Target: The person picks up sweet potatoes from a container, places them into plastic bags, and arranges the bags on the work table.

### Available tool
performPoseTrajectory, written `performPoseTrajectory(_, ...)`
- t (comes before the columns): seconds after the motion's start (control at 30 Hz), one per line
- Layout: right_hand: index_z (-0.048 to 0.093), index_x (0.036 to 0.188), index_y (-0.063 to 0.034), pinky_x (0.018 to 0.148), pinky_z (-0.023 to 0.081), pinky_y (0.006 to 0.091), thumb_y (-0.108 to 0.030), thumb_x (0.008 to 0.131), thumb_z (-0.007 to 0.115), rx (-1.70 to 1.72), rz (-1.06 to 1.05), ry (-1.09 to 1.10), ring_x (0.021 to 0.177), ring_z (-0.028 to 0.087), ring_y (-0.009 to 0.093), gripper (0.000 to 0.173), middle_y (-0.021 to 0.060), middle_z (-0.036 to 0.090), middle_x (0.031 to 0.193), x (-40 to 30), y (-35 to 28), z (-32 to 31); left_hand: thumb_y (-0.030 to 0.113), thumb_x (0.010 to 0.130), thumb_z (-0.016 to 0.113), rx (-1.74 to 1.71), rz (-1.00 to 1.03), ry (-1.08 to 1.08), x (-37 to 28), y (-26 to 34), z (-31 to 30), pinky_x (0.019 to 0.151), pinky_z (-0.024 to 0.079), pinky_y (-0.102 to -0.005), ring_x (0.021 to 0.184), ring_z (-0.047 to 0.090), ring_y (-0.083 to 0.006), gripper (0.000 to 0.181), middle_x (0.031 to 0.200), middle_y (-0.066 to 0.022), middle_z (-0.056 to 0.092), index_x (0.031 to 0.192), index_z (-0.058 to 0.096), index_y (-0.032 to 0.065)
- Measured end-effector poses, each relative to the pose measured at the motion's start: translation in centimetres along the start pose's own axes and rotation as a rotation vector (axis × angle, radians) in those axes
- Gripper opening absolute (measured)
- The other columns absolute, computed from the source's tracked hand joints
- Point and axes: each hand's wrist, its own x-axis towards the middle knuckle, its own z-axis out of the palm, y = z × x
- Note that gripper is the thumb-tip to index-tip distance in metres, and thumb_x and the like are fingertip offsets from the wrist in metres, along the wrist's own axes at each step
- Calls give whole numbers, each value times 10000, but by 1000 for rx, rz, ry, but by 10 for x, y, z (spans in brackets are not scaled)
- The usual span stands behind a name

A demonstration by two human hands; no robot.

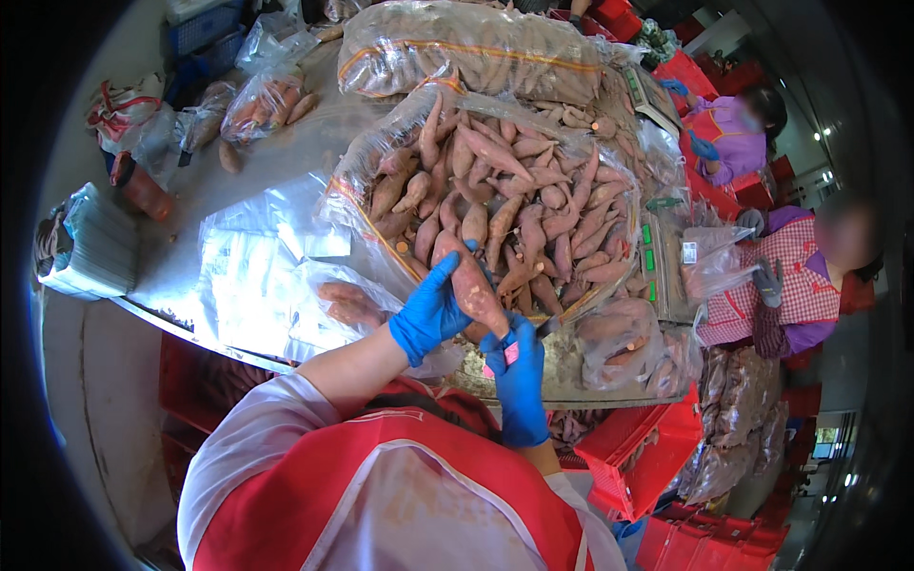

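Observation:
My left hand (432, 310), in a blue glove, holds a large sweet potato (470, 285) that slants down to the right. At its narrow lower end is my right hand (518, 364), also gloved in blue. That hand grips a knife with a pink handle (510, 354); its short dark blade (548, 327) points right. Just beyond my hands lies an opened clear plastic sack (343, 189) full of loose sweet potatoes (528, 207). Left of my left forearm, a clear bag (350, 296) with sweet potatoes rests beside a pile of flat plastic bags (246, 285).
A full sack (471, 50) lies at the back. Bagged sweet potatoes (621, 335) and scales (664, 264) are at right, with two co-workers (785, 278) (735, 135) beyond. A red bottle (141, 187) and stacked trays (93, 243) stand left. Red crates (643, 450) sit below the table edge.

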Motion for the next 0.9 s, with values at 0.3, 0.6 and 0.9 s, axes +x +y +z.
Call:
performPoseTrajectory(0.3,563,949,7,401,309,197,-133,849,529,193,-48,215,437,386,63,175,48,568,672,9,0,-3,184,829,561,444,73,-178,-40,4,25,916,393,-414,1083,474,-233,442,1187,-92,462,1220,373,95)
performPoseTrajectory(0.6,535,1068,-1,504,352,193,36,788,499,65,-264,157,584,427,54,285,16,527,792,13,6,-11,86,765,614,436,60,-108,-40,8,11,943,381,-381,1128,439,-244,564,1242,-106,423,1256,338,53)
performPoseTrajectory(0.9,518,1105,3,515,327,170,29,773,513,29,-116,128,597,412,24,333,-12,523,799,6,1,-8,-4,743,588,345,111,-220,-35,3,6,937,389,-354,1141,432,-253,501,1243,-134,425,1205,398,46)
